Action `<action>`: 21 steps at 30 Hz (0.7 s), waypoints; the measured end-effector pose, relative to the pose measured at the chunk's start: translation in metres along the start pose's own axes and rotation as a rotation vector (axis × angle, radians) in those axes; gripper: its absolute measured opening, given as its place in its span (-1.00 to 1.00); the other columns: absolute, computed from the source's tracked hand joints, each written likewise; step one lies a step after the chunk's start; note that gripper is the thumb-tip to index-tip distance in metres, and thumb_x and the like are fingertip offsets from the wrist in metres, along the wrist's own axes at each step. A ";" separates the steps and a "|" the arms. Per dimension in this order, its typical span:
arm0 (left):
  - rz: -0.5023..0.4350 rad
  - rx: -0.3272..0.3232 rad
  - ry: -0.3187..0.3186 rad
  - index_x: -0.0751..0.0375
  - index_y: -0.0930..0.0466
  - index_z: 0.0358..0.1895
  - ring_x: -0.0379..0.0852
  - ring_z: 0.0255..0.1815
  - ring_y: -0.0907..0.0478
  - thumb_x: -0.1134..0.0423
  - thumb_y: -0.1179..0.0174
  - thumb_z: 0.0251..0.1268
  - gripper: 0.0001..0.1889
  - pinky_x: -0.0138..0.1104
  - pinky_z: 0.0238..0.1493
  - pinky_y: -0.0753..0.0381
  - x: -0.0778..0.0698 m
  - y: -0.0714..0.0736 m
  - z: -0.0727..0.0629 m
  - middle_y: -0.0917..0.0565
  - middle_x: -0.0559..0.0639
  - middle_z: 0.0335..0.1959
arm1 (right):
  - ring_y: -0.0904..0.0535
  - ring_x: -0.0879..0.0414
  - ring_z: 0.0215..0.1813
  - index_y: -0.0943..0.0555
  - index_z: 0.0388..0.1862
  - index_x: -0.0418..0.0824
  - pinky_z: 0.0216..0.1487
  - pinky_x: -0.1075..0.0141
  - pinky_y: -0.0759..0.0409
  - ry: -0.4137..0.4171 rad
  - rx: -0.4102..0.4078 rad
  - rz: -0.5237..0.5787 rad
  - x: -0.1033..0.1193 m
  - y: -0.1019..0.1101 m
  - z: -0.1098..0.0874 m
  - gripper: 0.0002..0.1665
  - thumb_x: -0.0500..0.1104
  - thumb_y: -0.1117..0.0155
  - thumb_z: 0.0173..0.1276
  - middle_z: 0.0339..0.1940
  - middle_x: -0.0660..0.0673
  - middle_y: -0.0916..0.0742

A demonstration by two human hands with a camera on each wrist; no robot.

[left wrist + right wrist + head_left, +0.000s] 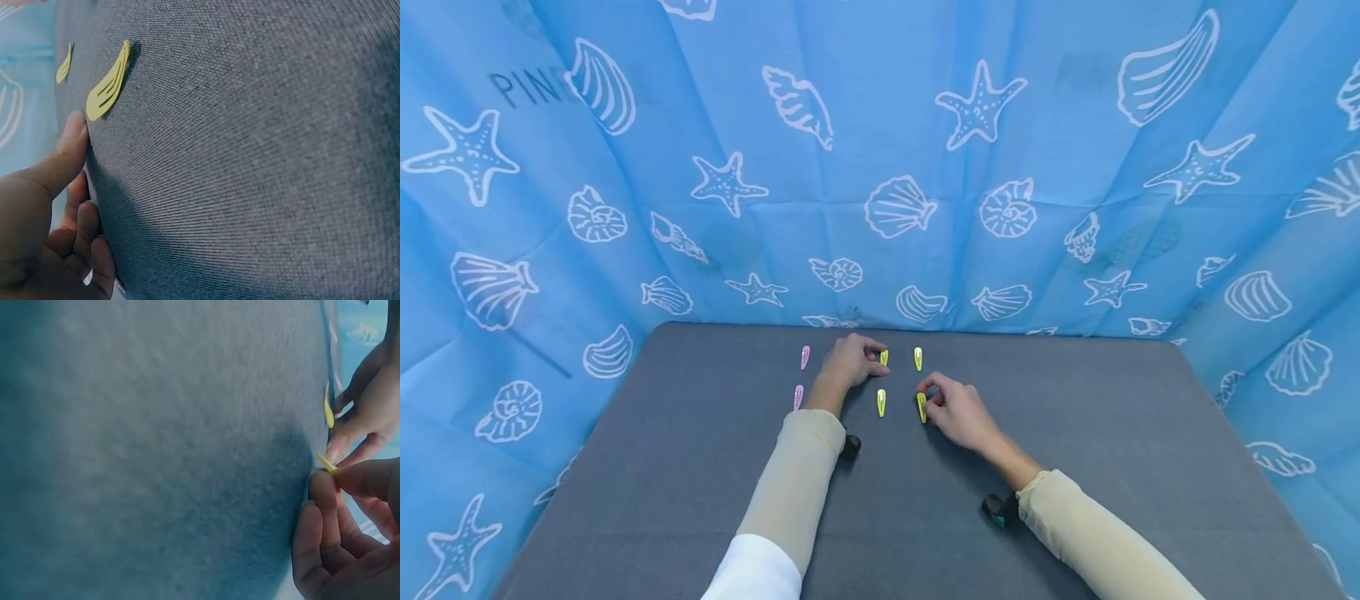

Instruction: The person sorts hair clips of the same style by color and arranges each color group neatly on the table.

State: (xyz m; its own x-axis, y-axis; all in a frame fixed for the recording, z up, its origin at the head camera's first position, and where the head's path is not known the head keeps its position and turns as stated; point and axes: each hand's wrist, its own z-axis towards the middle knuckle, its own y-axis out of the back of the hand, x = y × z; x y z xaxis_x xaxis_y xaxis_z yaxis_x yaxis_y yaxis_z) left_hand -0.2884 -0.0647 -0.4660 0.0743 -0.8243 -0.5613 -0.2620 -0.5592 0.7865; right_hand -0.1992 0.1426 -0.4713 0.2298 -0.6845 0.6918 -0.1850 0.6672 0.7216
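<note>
My left hand (847, 360) is over the far row of hair clips, its index finger and thumb at the two ends of a yellow hair clip (884, 357). The left wrist view hides that clip behind the thumb. With thumb and fingertips, my right hand (958, 412) pinches another yellow hair clip (921, 407) in the near row; its tip (323, 461) pokes out past the thumb in the right wrist view. Between the hands lies a third yellow hair clip (882, 403), and one more yellow clip (918, 359) lies in the far row.
Two pink hair clips, one farther (805, 357) and one nearer (798, 397), lie left of the left hand. All rest on a dark grey table (910, 517). A blue curtain (880, 150) with white shell prints hangs behind it. Dark devices sit at both wrists.
</note>
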 end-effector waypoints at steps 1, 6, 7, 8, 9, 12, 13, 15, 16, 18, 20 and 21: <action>0.000 0.002 0.002 -0.23 -0.67 0.24 -0.11 -0.09 -0.52 0.01 -0.47 0.20 -0.51 -0.16 0.02 -0.47 0.000 0.000 0.000 -0.64 -0.15 -0.13 | -0.57 0.26 -0.52 -0.66 -0.03 -0.20 -0.44 0.34 -0.49 -0.008 -0.007 0.001 -0.001 0.000 0.003 -0.80 -0.32 -0.26 0.41 -0.49 -0.04 -0.75; 0.004 0.009 0.012 -0.24 -0.67 0.24 -0.12 -0.11 -0.52 0.00 -0.48 0.19 -0.50 -0.18 -0.03 -0.45 0.000 0.000 0.002 -0.64 -0.15 -0.15 | -0.58 0.24 -0.48 -0.65 -0.05 -0.20 -0.40 0.33 -0.50 -0.026 -0.024 -0.006 -0.004 -0.002 0.015 -0.81 -0.32 -0.29 0.38 -0.45 -0.07 -0.76; 0.002 0.009 0.013 -0.24 -0.67 0.24 -0.11 -0.12 -0.52 0.01 -0.48 0.19 -0.50 -0.18 -0.04 -0.45 0.000 0.000 0.003 -0.63 -0.15 -0.15 | -0.57 0.23 -0.47 -0.66 -0.05 -0.19 -0.38 0.32 -0.50 -0.033 -0.024 -0.009 -0.005 -0.002 0.016 -0.81 -0.32 -0.30 0.38 -0.44 -0.07 -0.76; 0.001 0.011 0.015 -0.24 -0.67 0.24 -0.12 -0.13 -0.51 0.00 -0.48 0.18 -0.50 -0.19 -0.05 -0.44 0.000 0.000 0.003 -0.63 -0.15 -0.16 | -0.56 0.23 -0.46 -0.65 -0.04 -0.20 -0.37 0.31 -0.49 -0.035 -0.023 -0.015 -0.005 -0.001 0.017 -0.80 -0.32 -0.30 0.37 -0.43 -0.07 -0.75; -0.001 0.012 0.014 -0.24 -0.67 0.24 -0.12 -0.13 -0.51 0.00 -0.48 0.18 -0.50 -0.19 -0.05 -0.44 -0.001 0.000 0.003 -0.63 -0.15 -0.16 | -0.55 0.22 -0.46 -0.66 -0.04 -0.20 -0.36 0.31 -0.48 -0.044 -0.019 -0.018 -0.005 -0.001 0.018 -0.80 -0.31 -0.31 0.37 -0.43 -0.07 -0.75; -0.009 0.011 0.012 -0.23 -0.67 0.24 -0.11 -0.13 -0.51 0.02 -0.48 0.19 -0.50 -0.18 -0.06 -0.43 -0.002 0.001 0.001 -0.62 -0.14 -0.16 | -0.53 0.20 -0.41 -0.67 -0.05 -0.22 -0.31 0.29 -0.47 -0.054 -0.001 -0.041 -0.005 -0.001 0.019 -0.81 -0.29 -0.34 0.37 -0.40 -0.06 -0.72; -0.010 0.009 0.009 -0.22 -0.67 0.24 -0.11 -0.13 -0.51 0.02 -0.48 0.20 -0.50 -0.18 -0.06 -0.42 -0.002 0.001 0.000 -0.62 -0.14 -0.16 | -0.52 0.20 -0.39 -0.68 -0.06 -0.23 -0.29 0.28 -0.47 -0.055 0.008 -0.053 -0.005 -0.001 0.019 -0.82 -0.28 -0.35 0.37 -0.39 -0.06 -0.71; -0.012 0.005 0.006 -0.21 -0.67 0.25 -0.10 -0.12 -0.51 0.03 -0.48 0.20 -0.50 -0.18 -0.07 -0.42 -0.002 0.002 -0.001 -0.62 -0.13 -0.16 | -0.53 0.18 -0.34 -0.70 -0.07 -0.25 -0.25 0.27 -0.48 -0.058 0.025 -0.074 -0.004 0.000 0.019 -0.82 -0.26 -0.37 0.37 -0.36 -0.06 -0.70; -0.011 0.004 0.006 -0.21 -0.67 0.25 -0.10 -0.12 -0.51 0.04 -0.47 0.20 -0.50 -0.18 -0.07 -0.42 -0.002 0.002 -0.001 -0.62 -0.13 -0.16 | -0.53 0.18 -0.31 -0.71 -0.07 -0.26 -0.22 0.26 -0.49 -0.057 0.034 -0.083 -0.004 0.000 0.019 -0.81 -0.25 -0.38 0.36 -0.34 -0.06 -0.70; -0.006 0.001 0.004 -0.21 -0.67 0.25 -0.10 -0.13 -0.50 0.04 -0.47 0.20 -0.51 -0.19 -0.07 -0.41 -0.002 0.001 0.000 -0.62 -0.13 -0.16 | -0.53 0.16 -0.28 -0.72 -0.07 -0.26 -0.19 0.25 -0.49 -0.057 0.047 -0.095 -0.003 0.000 0.018 -0.80 -0.23 -0.40 0.36 -0.32 -0.07 -0.69; -0.004 0.002 0.004 -0.21 -0.67 0.25 -0.10 -0.12 -0.50 0.03 -0.47 0.20 -0.50 -0.19 -0.07 -0.41 -0.002 0.001 0.000 -0.62 -0.13 -0.16 | -0.53 0.15 -0.27 -0.72 -0.06 -0.26 -0.18 0.24 -0.49 -0.055 0.050 -0.096 -0.003 -0.001 0.018 -0.79 -0.23 -0.40 0.36 -0.31 -0.07 -0.68; -0.002 0.002 0.004 -0.22 -0.67 0.25 -0.10 -0.12 -0.50 0.03 -0.47 0.20 -0.50 -0.19 -0.06 -0.42 -0.002 0.000 0.000 -0.62 -0.13 -0.16 | -0.52 0.14 -0.27 -0.71 -0.06 -0.27 -0.19 0.23 -0.49 -0.051 0.049 -0.097 -0.004 -0.001 0.018 -0.79 -0.24 -0.40 0.36 -0.31 -0.08 -0.68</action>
State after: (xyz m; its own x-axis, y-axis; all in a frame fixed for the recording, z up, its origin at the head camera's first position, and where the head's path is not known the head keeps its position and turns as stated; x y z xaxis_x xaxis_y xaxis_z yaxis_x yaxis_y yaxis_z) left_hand -0.2885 -0.0633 -0.4645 0.0789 -0.8237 -0.5616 -0.2637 -0.5605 0.7850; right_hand -0.2167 0.1395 -0.4739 0.2006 -0.7600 0.6182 -0.2111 0.5827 0.7848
